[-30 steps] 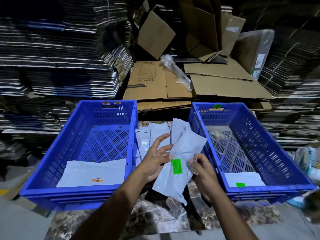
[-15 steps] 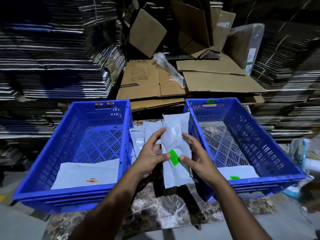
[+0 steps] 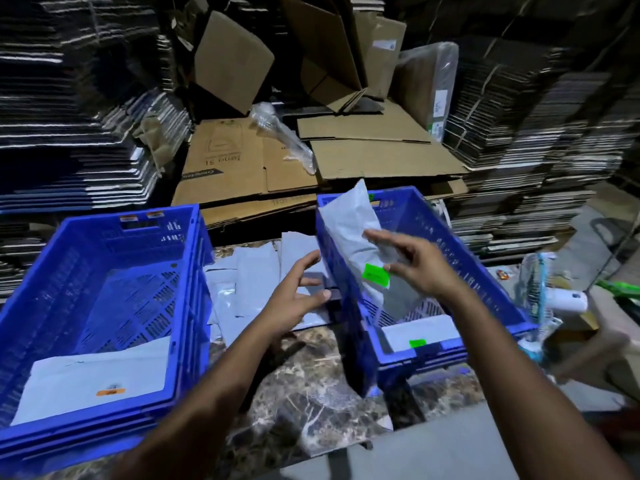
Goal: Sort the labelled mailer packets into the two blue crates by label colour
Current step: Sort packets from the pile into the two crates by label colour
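A grey mailer packet [image 3: 349, 230] with a green label [image 3: 375, 274] stands tilted over the left wall of the right blue crate [image 3: 491, 292]. My right hand [image 3: 419, 268] is beside it with fingers spread, fingertips at the packet's edge, not gripping it. My left hand [image 3: 298, 292] hovers with relaxed fingers over the pile of grey packets [image 3: 256, 275] between the crates, holding nothing. The right crate holds a green-labelled packet [image 3: 420, 336]. The left blue crate [image 3: 104, 237] holds an orange-labelled packet [image 3: 93, 379].
The crates sit on a dark marble slab [image 3: 311, 393]. Flattened cardboard boxes [image 3: 374, 157] and tall stacks of folded cartons [image 3: 69, 140] fill the back and sides. A small white-and-teal fan [image 3: 543, 289] and clutter lie right of the right crate.
The green-labelled packet moved right, from between both hands to over the right crate. My left hand let go and stayed over the pile; my right hand's fingers opened.
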A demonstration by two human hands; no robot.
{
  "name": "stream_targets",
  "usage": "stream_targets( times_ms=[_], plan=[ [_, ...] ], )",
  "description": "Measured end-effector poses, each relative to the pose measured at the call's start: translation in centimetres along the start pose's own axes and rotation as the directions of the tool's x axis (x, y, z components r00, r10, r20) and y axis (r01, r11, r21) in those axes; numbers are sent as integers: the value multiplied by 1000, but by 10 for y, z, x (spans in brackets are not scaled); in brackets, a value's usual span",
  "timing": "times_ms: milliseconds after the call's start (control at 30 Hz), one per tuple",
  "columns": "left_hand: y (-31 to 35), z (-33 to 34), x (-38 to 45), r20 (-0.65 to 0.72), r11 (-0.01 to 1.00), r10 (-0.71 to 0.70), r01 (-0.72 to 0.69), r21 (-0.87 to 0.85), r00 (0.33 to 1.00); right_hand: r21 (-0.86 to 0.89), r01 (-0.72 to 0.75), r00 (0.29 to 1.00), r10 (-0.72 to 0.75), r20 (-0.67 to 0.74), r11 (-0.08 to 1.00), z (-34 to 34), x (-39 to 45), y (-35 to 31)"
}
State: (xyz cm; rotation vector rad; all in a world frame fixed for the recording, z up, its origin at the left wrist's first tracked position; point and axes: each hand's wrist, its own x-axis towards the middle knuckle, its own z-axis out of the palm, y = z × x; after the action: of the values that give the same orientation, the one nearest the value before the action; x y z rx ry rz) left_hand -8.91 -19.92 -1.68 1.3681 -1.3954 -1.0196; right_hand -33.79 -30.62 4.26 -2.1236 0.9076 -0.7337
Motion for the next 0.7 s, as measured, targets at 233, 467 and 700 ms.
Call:
stream_targets(
  times_ms=[233, 467, 700],
  plan=[
    [-27, 43, 34, 123, 865, 20, -79, 495, 992, -401, -211, 966, 253, 53, 891, -64, 6, 92],
    [-36, 68, 33, 190, 710, 0, -134, 691, 982, -361, -397, 730, 529, 433, 844, -30, 5, 163],
    [-34, 73, 29, 196, 608, -18, -145, 780, 980, -633, -351, 463, 715, 523, 690, 1, 4, 229]
  ],
)
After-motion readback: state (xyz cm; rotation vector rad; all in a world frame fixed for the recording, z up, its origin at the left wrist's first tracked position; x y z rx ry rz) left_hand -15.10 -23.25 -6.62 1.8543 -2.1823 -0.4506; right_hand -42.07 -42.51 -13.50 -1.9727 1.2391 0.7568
